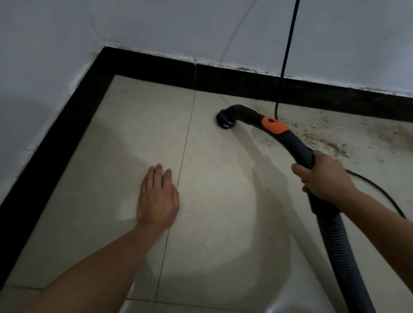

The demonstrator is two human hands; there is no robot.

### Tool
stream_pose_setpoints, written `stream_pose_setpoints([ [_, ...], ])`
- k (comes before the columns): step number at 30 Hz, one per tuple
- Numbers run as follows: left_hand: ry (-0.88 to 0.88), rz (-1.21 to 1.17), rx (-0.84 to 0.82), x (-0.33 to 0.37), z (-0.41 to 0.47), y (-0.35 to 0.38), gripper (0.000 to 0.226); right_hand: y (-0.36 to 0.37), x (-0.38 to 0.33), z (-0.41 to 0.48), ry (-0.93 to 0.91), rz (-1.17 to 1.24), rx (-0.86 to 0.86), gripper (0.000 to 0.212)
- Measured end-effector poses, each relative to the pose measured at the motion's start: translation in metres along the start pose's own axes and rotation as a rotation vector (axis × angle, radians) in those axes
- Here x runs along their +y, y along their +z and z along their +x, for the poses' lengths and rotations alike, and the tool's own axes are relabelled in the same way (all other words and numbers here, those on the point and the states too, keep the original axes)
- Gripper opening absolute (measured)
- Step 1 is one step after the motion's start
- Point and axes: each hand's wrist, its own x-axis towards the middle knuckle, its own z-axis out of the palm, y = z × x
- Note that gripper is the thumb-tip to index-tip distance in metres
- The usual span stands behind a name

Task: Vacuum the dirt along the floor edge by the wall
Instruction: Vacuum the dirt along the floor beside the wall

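A pale tiled floor [223,180] meets white walls [159,19] at a black skirting [227,79] in a corner. Dirt [343,136] lies far right along the skirting. The right hand [323,178] grips the vacuum hose handle [284,133], its nozzle [223,120] on the floor left of the dirt. The left hand [157,196] lies flat, fingers straight. A black cable [285,58] hangs down the wall.

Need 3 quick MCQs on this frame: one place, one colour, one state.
1. Where is the dirt relative to the nozzle?
A. right of it, along the wall
B. left of it
C. none visible
2. Colour of the band on the handle?
A. blue
B. orange
C. green
3. The left hand is?
A. clenched
B. flat, open on the floor
C. holding a cloth
Answers: 1A, debris spreads right of the nozzle. 2B, orange against black. 3B, fingers straight on the floor.
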Motion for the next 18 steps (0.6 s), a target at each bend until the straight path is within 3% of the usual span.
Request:
stream_pose_setpoints([
  [7,0.007,-0.001,0.015,0.000,-0.001,0.002,0.049,-0.011,0.044,-0.035,-0.037,-0.021,-0.079,0.020],
  [18,0.005,-0.026,-0.001,0.001,-0.002,0.001,0.050,0.013,-0.002,-0.028,-0.048,0.049,-0.050,0.019],
])
